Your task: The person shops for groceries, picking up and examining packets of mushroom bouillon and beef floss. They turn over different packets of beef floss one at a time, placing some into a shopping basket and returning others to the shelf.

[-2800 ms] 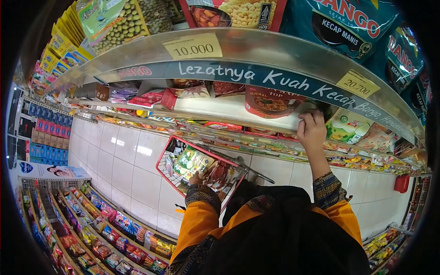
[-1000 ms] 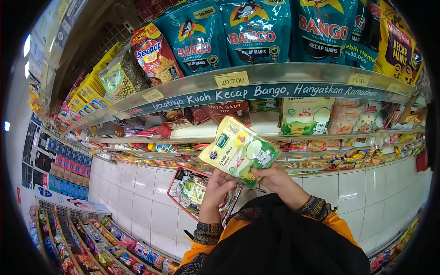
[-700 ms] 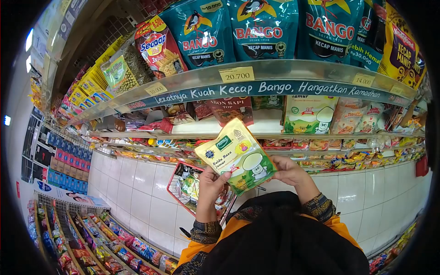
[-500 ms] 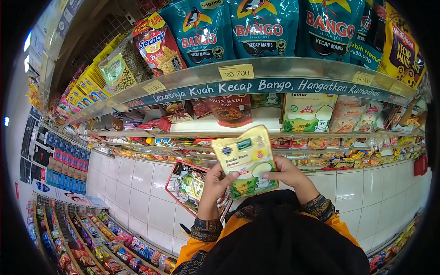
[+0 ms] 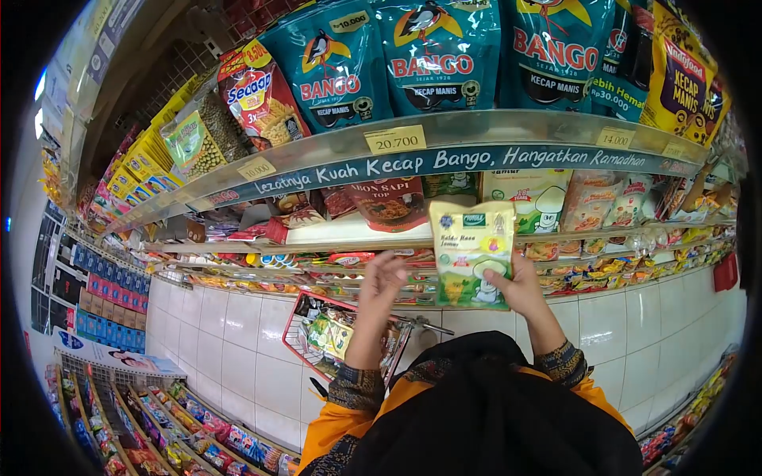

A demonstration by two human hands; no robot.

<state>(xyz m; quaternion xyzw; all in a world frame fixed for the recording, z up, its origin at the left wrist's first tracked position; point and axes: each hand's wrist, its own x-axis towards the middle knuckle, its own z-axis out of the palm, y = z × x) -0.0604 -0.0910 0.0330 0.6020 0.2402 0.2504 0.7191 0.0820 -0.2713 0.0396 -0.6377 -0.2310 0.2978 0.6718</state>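
A cream and green seasoning pouch labelled Kaldu Rasa Jamur [image 5: 468, 252] is held upright in front of the lower shelf. My right hand [image 5: 520, 287] grips its lower right side, thumb across the front. To the left of the pouch, my left hand [image 5: 383, 278] is raised and apart from it, fingers loosely spread and holding nothing. Behind the pouch, a larger pouch of similar design [image 5: 526, 202] stands on the shelf beside a red Abon Sapi pouch [image 5: 387, 202].
Teal Bango soy sauce pouches [image 5: 432, 67] line the upper shelf above a price rail [image 5: 429, 163]. A red-rimmed shopping cart [image 5: 290, 337] holding several packages stands on the tiled floor [image 5: 238, 337]. Racks of snack packets [image 5: 186, 416] stand at lower left.
My left hand has let go of the seasoning pouch and drawn away to its left. My right hand has moved the pouch right and slightly up, towards the shelf.
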